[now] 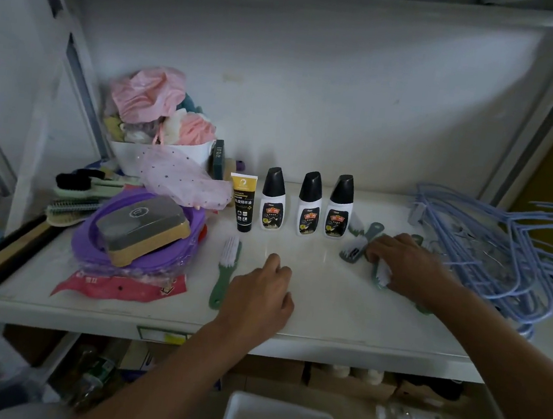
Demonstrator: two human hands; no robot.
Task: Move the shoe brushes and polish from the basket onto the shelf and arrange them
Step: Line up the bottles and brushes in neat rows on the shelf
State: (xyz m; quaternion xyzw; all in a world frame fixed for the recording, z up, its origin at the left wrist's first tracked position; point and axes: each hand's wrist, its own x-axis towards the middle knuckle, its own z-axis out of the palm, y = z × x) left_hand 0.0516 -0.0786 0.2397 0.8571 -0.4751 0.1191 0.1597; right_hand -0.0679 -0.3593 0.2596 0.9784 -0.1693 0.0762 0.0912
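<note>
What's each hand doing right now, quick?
Left hand: relaxed, holding nothing.
Right hand: gripping a green brush.

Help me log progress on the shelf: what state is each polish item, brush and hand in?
Polish bottles, upright, capped, in a row.
Polish tube, upright on its cap.
Lone brush, lying on the shelf beside the left hand.
Middle brush, lying beside the right hand.
Held brush, lying under the gripping fingers.
Left hand, loosely curled, holding nothing.
Right hand, gripping the held brush.
</note>
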